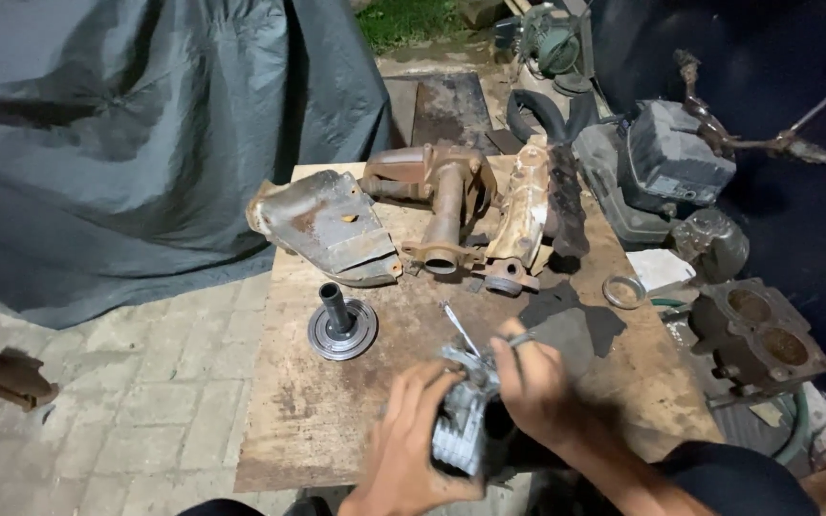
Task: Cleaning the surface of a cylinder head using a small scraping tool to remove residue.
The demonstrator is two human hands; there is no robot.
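My left hand grips a grey finned metal engine part from its left side, near the front edge of the wooden board. My right hand presses on the part's top and pinches a thin metal tool that points up and away from it. A round metal disc with an upright dark shaft stands on the board just left of the hands.
Rusty exhaust pieces and a bent metal shield lie across the far half of the board. A metal ring and white paper lie at right. A two-bore cylinder block sits off the right edge. A grey tarp covers something at left.
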